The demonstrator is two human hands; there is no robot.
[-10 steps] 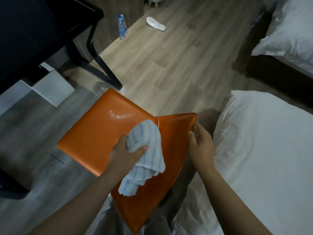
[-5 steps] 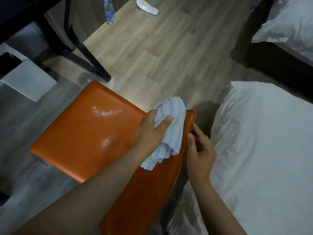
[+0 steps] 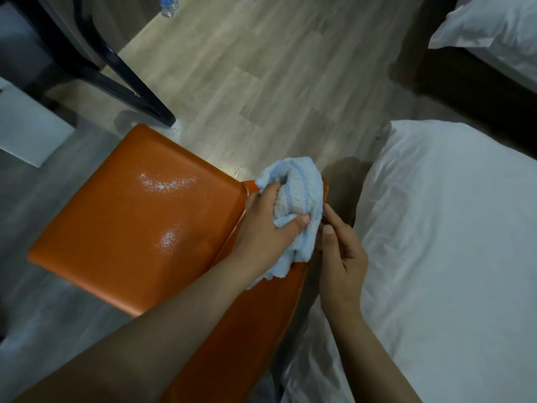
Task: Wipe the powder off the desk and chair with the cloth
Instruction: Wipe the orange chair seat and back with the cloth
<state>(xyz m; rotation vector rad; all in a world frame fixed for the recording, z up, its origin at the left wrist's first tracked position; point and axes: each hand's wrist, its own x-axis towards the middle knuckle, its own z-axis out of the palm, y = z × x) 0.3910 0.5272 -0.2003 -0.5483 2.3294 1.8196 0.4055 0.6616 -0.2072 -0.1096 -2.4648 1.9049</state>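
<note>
An orange chair fills the lower left, its seat [image 3: 122, 228] flat and its backrest [image 3: 261, 330] running toward me. Two patches of white powder lie on the seat, a streak [image 3: 167, 183] farther off and a small spot [image 3: 168, 238] closer to me. My left hand [image 3: 267, 228] grips a bunched light blue cloth [image 3: 299, 193] against the top corner of the backrest. My right hand [image 3: 340, 251] sits just right of the cloth, fingers curled at the backrest's edge, fingertips touching the cloth. Only the black desk's legs [image 3: 130, 82] show at the upper left.
A white bed [image 3: 450, 242] presses close on the right, with a second bed [image 3: 494, 33] at the top right. A white box [image 3: 26, 132] stands left of the chair. A water bottle [image 3: 168, 4] stands on the wooden floor [image 3: 261, 82] beyond.
My left hand has carried the cloth from the seat's rear up to the backrest's top corner, uncovering the nearer powder spot. My right hand stayed at the backrest edge.
</note>
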